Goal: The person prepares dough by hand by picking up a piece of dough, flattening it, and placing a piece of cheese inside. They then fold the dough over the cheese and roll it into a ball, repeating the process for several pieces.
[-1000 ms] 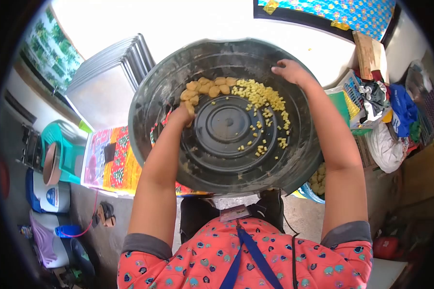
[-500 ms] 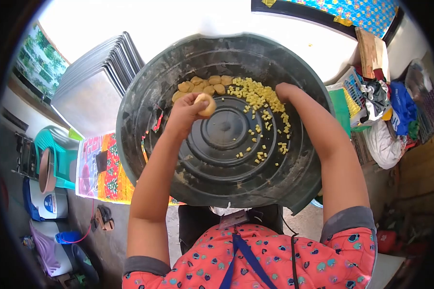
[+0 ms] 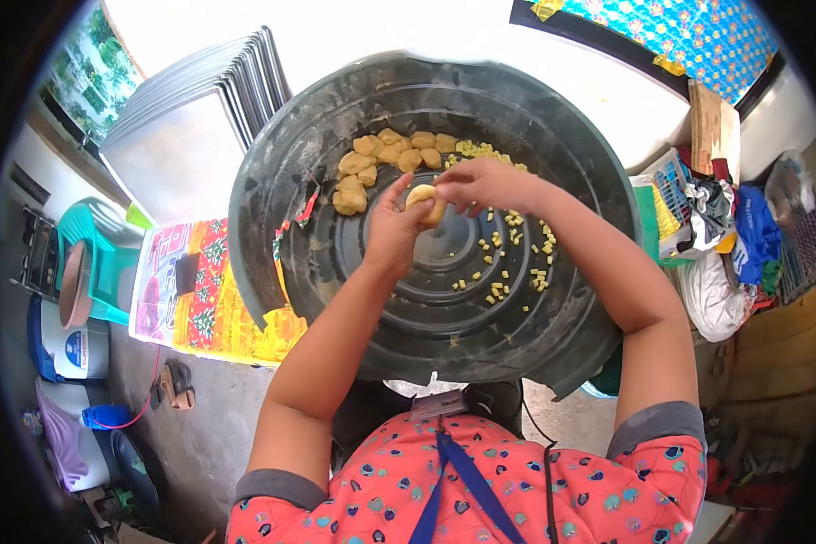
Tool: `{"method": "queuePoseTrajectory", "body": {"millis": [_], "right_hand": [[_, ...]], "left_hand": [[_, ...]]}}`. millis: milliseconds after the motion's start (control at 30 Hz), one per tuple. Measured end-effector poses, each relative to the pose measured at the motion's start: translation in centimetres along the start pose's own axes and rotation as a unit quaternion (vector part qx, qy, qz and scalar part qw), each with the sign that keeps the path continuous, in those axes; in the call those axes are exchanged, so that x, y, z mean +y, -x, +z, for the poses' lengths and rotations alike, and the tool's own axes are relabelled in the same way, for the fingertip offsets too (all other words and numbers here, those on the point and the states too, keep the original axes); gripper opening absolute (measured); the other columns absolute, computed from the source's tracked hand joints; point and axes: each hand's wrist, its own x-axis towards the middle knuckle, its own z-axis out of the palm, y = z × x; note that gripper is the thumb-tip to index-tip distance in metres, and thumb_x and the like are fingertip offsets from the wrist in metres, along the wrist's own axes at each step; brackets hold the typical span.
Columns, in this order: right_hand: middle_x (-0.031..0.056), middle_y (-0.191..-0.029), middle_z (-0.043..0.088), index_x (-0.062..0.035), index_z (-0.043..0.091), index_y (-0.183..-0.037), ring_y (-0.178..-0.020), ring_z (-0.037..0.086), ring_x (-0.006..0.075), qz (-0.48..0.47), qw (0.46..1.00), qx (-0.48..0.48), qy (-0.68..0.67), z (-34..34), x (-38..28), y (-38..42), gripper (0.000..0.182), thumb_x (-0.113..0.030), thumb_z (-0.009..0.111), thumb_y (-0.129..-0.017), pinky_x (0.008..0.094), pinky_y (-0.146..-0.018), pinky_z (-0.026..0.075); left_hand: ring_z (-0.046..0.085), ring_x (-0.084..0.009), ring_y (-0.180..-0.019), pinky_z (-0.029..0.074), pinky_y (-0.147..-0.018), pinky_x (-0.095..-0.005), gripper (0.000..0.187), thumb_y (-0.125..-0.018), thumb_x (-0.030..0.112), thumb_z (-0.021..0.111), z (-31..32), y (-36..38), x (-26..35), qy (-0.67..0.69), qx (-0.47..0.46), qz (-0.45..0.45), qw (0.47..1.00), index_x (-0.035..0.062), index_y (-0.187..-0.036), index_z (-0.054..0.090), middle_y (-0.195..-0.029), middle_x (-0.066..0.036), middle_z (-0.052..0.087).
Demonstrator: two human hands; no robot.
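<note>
In my left hand (image 3: pixel 392 231) is a pale yellow piece of dough (image 3: pixel 422 196), gripped between thumb and fingers above the middle of a big dark round tub (image 3: pixel 426 349). My right hand (image 3: pixel 491 186) has come up close beside it, fingertips pinched at the dough's right side; what they hold, if anything, is hidden. Several tan dough balls (image 3: pixel 356 165) lie clustered along the tub's far left. Small yellow cubes (image 3: pixel 480 152) are heaped behind my right hand, which partly covers them. More loose cubes (image 3: pixel 497 292) are scattered on the right of the tub floor.
A stack of metal trays (image 3: pixel 186 136) leans at the left behind the tub. Colourful printed sheeting (image 3: pixel 210 299) covers the surface beneath. Bags (image 3: pixel 754 227) and a basket (image 3: pixel 671 186) crowd the right side. A teal chair (image 3: pixel 109 272) stands at lower left.
My right hand has left the heap of cubes and moved left to the dough. My left hand, still holding the dough, has shifted right. The camera view has shifted slightly.
</note>
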Motion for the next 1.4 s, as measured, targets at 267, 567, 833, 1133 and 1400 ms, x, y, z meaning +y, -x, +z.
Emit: {"method": "queuePoseTrajectory", "body": {"millis": [267, 567, 833, 1133, 1400], "right_hand": [[0.0081, -0.065, 0.062, 0.0015, 0.063, -0.090, -0.061, 0.062, 0.0133, -0.005, 0.996, 0.078, 0.044, 2.9, -0.3, 1.3, 0.031, -0.026, 0.071, -0.077, 0.0286, -0.057, 0.049], [0.0123, -0.064, 0.061, 0.0038, 0.063, -0.082, -0.053, 0.062, 0.0164, 0.004, 0.991, 0.128, 0.040, 3.2, -0.2, 3.2, 0.020, -0.015, 0.056, -0.080, 0.0286, -0.047, 0.048], [0.0094, -0.067, 0.062, 0.0044, 0.062, -0.087, -0.054, 0.061, 0.0139, 0.018, 0.994, 0.106, -0.019, 2.9, -0.3, 4.1, 0.023, -0.017, 0.055, -0.086, 0.0250, -0.049, 0.051], [0.0109, -0.092, 0.064, 0.0022, 0.059, -0.109, -0.072, 0.063, 0.0179, 0.094, 0.994, -0.040, 0.048, -2.2, 0.7, 3.8, 0.032, -0.019, 0.057, -0.085, 0.0285, -0.062, 0.053], [0.0141, -0.095, 0.067, -0.0110, 0.070, -0.091, -0.088, 0.064, 0.0304, 0.152, 0.862, 0.099, 0.473, -9.3, 11.7, -1.4, 0.023, -0.005, 0.057, -0.073, 0.0386, -0.073, 0.051]], "left_hand": [[0.061, -0.0152, -0.086, 0.050, -0.076, -0.0257, 0.039, -0.077, -0.001, 0.063, -0.2, 0.6, -0.2, -0.032, -0.053, 0.058, 0.996, -0.0025, -0.113, 0.048, -0.099, -0.010, 0.060], [0.061, -0.0214, -0.093, 0.052, -0.076, -0.0314, 0.041, -0.074, -0.009, 0.047, 0.6, 1.4, -0.3, -0.077, -0.108, 0.046, 0.990, -0.0045, -0.115, 0.047, -0.106, -0.015, 0.059], [0.063, -0.0252, -0.090, 0.056, -0.067, -0.0331, 0.034, -0.084, 0.003, 0.053, -0.4, 1.5, -0.1, -0.037, -0.105, -0.040, 0.993, -0.0014, -0.116, 0.042, -0.106, -0.017, 0.057], [0.064, -0.0213, -0.074, 0.056, -0.059, -0.0298, 0.020, -0.083, 0.008, 0.058, -0.5, 1.2, -0.2, -0.084, -0.019, -0.049, 0.995, -0.0058, -0.097, 0.052, -0.091, -0.016, 0.062], [0.063, -0.0213, -0.074, 0.054, -0.065, -0.0332, 0.016, -0.082, 0.008, 0.058, -1.3, 0.6, -1.1, -0.069, 0.036, -0.123, 0.989, -0.0017, -0.095, 0.053, -0.091, -0.014, 0.062]]}}
